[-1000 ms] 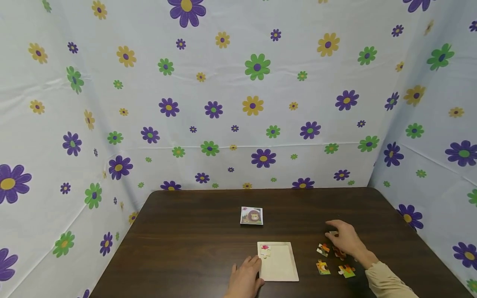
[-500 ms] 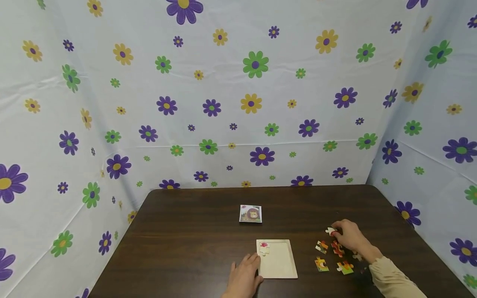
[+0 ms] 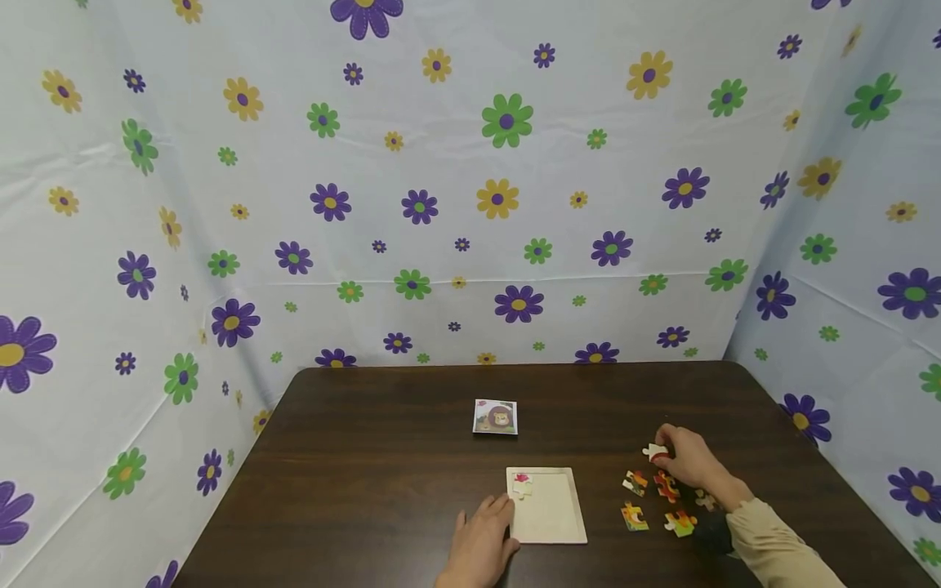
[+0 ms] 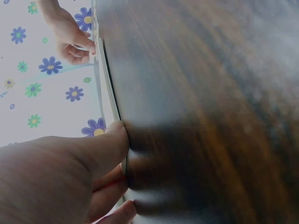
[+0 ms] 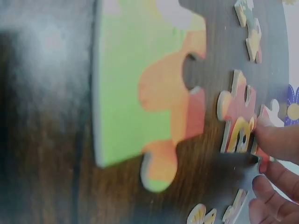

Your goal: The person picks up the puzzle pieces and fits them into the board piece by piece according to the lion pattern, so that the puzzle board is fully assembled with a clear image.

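My left hand [image 3: 479, 542] rests at the left edge of a pale square puzzle board [image 3: 553, 514]; in the left wrist view its thumb [image 4: 105, 144] and fingertips touch the board's rim. One jigsaw piece [image 3: 523, 484] with a pink flower sits in the board's upper left corner. To the right, my right hand [image 3: 691, 459] pinches a white and red jigsaw piece [image 3: 653, 451] between thumb and fingers, low at the table. Below that hand lie several loose pieces, among them an orange-red one [image 3: 666, 487] and a green-orange one [image 5: 121, 93], large in the right wrist view.
A small picture card with a lion [image 3: 496, 417] lies behind the board. More loose pieces, such as a yellow one [image 3: 634, 517] and a brownish one [image 3: 706, 499], lie right of the board. The dark table [image 3: 353, 490] meets a flowered cloth [image 3: 441, 163] at the back.
My right hand has gone from reaching over the farthest loose piece to pinching it, and its fingers have drawn in. The left hand has stayed at the board. The head view has shifted slightly.
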The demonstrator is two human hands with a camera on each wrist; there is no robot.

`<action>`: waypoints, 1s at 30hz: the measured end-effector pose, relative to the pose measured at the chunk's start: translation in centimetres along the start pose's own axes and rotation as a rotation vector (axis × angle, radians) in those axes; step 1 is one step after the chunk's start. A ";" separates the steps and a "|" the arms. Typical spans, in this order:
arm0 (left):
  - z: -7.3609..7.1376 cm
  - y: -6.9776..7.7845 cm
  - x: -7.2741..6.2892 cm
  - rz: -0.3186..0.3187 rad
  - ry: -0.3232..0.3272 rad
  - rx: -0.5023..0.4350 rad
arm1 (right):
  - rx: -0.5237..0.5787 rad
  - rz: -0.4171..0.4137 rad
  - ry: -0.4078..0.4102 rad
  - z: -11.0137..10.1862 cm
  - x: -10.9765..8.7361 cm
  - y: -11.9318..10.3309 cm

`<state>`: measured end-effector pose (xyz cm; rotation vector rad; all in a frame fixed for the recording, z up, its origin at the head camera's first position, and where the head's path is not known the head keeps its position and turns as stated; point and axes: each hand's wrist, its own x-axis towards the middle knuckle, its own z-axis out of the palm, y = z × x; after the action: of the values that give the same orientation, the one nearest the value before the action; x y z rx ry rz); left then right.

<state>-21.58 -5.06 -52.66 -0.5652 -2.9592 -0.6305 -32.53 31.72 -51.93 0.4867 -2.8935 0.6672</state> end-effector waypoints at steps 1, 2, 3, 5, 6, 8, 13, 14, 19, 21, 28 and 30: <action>0.0 0.0 0.0 0.000 -0.001 -0.003 | 0.003 0.007 0.007 0.0 0.0 -0.1; -0.1 0.0 0.0 -0.001 -0.002 -0.004 | 0.005 0.011 0.014 0.1 0.0 -0.2; -0.1 0.0 0.1 -0.003 -0.005 -0.005 | 0.007 0.014 0.022 0.1 0.0 -0.3; -0.2 0.1 0.1 -0.008 -0.011 -0.009 | 0.007 0.016 0.036 0.3 0.0 -0.4; -0.2 0.1 0.1 -0.010 -0.014 -0.011 | 0.006 0.017 0.044 0.3 0.0 -0.5; -0.2 0.1 0.1 -0.012 -0.019 -0.015 | -0.001 0.019 0.055 0.4 0.0 -0.7; -0.2 0.1 0.0 -0.010 -0.017 -0.013 | -0.007 0.024 0.065 0.4 0.3 -1.2; -0.2 0.1 0.0 -0.008 -0.015 -0.010 | -0.007 0.019 0.069 0.3 0.3 -1.4; -0.2 0.1 0.0 -0.007 -0.012 -0.005 | 0.012 -0.005 0.094 -0.1 0.8 -2.6; -0.2 0.1 0.1 -0.010 -0.014 -0.005 | 0.038 -0.010 0.090 -0.3 0.9 -3.2; -0.1 0.0 0.1 -0.006 -0.009 -0.005 | 0.089 -0.039 0.085 -0.2 1.9 -5.4; -0.1 -0.1 0.1 -0.003 -0.009 -0.002 | 0.127 -0.054 0.070 -0.1 2.2 -6.3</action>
<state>-21.67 -5.14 -52.58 -0.5652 -2.9690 -0.6322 -32.49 25.77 -48.84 0.5428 -2.7741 0.8451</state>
